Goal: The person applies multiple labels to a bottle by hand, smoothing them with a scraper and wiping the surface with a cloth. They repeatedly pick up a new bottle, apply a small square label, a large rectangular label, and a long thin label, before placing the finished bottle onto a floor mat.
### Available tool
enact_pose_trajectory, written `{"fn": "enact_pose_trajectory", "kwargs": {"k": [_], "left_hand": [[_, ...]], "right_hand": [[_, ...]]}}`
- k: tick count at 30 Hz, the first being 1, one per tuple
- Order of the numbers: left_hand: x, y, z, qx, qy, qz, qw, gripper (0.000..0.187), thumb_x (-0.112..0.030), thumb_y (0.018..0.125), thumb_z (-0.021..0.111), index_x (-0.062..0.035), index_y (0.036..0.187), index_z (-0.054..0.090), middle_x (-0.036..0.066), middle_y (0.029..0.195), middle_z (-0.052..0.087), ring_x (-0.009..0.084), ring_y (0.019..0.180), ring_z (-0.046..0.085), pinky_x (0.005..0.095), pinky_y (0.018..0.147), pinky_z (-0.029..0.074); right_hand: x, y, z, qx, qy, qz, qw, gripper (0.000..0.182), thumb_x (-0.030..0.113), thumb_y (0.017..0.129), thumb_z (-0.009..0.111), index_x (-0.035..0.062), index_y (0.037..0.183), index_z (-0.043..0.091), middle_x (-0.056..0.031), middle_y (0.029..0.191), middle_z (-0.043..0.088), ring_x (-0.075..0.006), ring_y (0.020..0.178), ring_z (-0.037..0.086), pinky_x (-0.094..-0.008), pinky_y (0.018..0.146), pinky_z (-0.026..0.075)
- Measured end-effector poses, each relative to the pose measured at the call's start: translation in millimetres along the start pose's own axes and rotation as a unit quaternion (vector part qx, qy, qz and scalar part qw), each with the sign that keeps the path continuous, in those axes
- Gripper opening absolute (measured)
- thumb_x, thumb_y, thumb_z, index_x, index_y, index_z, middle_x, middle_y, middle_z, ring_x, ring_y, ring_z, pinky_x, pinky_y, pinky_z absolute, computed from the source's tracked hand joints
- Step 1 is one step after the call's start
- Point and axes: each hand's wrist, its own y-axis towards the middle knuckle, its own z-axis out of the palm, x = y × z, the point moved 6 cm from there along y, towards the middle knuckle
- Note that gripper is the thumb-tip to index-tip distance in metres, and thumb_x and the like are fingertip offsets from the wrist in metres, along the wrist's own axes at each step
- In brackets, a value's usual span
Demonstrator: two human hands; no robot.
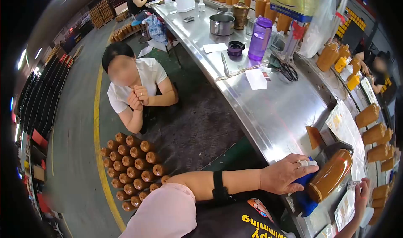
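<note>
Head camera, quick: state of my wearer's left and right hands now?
Left hand: open, thumb and fingers apart beside the glossy brown bottle; contact can't be told.
Right hand: closed, pinching a small printed label.

Left hand (287, 175) beside brown bottle (331, 176); metal table (270, 112)

Left arm (243, 181) outstretched (nearly straight), left hand (286, 174) with thumb (295, 189) held apart, right hand (362, 194) pinching

Metal table (279, 116): open stretch between left hand (281, 175) and white paper (255, 79). Obstacle: brown bottle (331, 175), between left hand and right hand (362, 196).
</note>
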Motion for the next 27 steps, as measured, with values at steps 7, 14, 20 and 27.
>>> {"fn": "enact_pose_trajectory", "kwargs": {"k": [7, 14, 20, 27], "left_hand": [[16.7, -77.3, -71.8, -0.045, 0.052, -0.08, 0.994, 0.015, -0.015, 0.084, 0.066, -0.0085, 0.097, 0.064, 0.014, 0.091, 0.064, 0.0346, 0.086, 0.061, 0.0416, 0.08, 0.049], [136.4, -387.6, -64.8, 0.326, 0.274, -0.546, 0.721, 0.033, -0.022, 0.088, 0.056, -0.0062, 0.116, 0.064, 0.017, 0.119, 0.063, 0.0322, 0.114, 0.06, 0.0448, 0.09, 0.05], [151.2, -443.2, -92.7, 0.353, 0.181, -0.617, 0.679, 0.032, -0.022, 0.087, 0.056, -0.0029, 0.109, 0.07, 0.022, 0.111, 0.067, 0.0357, 0.107, 0.064, 0.044, 0.088, 0.051], [119.8, -161.2, -169.7, -0.202, -0.316, -0.429, 0.822, 0.025, -0.028, 0.098, 0.051, -0.0068, 0.089, 0.061, 0.003, 0.083, 0.063, 0.0127, 0.076, 0.059, 0.0263, 0.068, 0.048]], "right_hand": [[14.0, 4.1, 5.1, 0.011, -0.003, 0.009, 1.0, 0.018, 0.011, 0.094, 0.056, 0.0027, 0.083, 0.043, -0.0114, 0.114, 0.05, -0.0254, 0.103, 0.05, -0.0304, 0.087, 0.04], [26.9, 7.5, 9.8, 0.015, 0.011, -0.004, 1.0, 0.016, 0.009, 0.093, 0.055, 0.0026, 0.084, 0.044, -0.0125, 0.115, 0.051, -0.0265, 0.106, 0.05, -0.0327, 0.094, 0.039], [8.8, 6.7, 12.3, 0.01, 0.069, 0.025, 0.997, 0.015, 0.005, 0.093, 0.056, 0.0021, 0.083, 0.044, -0.0117, 0.118, 0.05, -0.0256, 0.111, 0.048, -0.0325, 0.098, 0.036], [4.8, 10.4, 0.8, -0.001, 0.102, 0.021, 0.995, 0.017, 0.008, 0.096, 0.054, 0.002, 0.083, 0.045, -0.011, 0.117, 0.05, -0.0232, 0.111, 0.046, -0.0314, 0.1, 0.033]]}}
